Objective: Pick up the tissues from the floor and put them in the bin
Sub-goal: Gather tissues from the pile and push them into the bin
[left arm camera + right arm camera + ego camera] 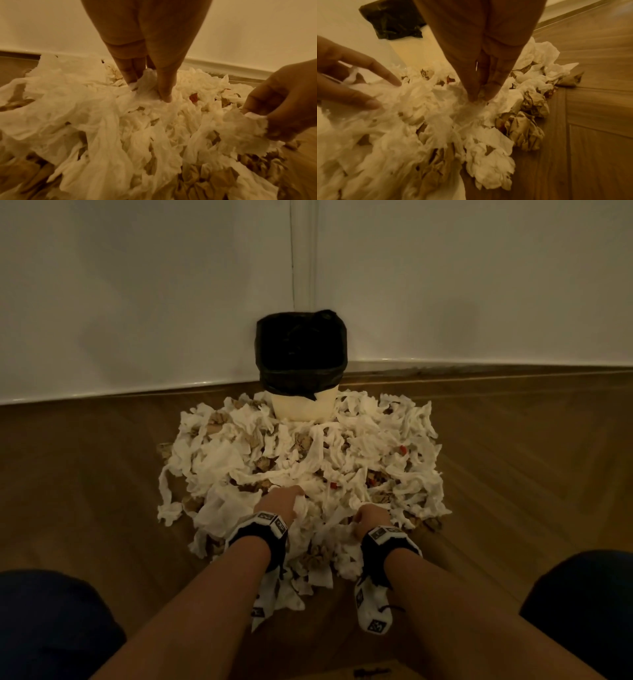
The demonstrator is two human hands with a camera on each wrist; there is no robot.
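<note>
On the left of the head view the wooden floor [85, 474] runs bare up to the white wall [137, 302]; a loose strip of tissue trails off the heap's left edge onto the boards. The left hand [279, 503] reaches down into the near-left part of the heap of tissues [301, 460]; in the left wrist view its fingers [127, 71] and thumb are pressed together around a bunched white tissue [145, 81], pinching it while the tissue is still joined to the heap. Behind the middle of the heap stands the bin [303, 402], cream-walled and lined with a black bag [301, 350] folded over its rim; it sits against the corner of the wall, and tissues lie right up to its base; the bag's inside is too dark to tell what it holds. The heap itself lies on the floor between the person and the bin, white tissues mixed with crumpled brown paper [527, 128] and a few small red scraps [403, 449]. To the right, the right hand [371, 520] is curled with its fingertips [493, 86] closed on a tuft of white tissue at the heap's near-right side, apparently just lifted, though the blur makes that unsure; further right the floor lies bare, with one brown crumple [571, 79] apart at the heap's far edge.
</note>
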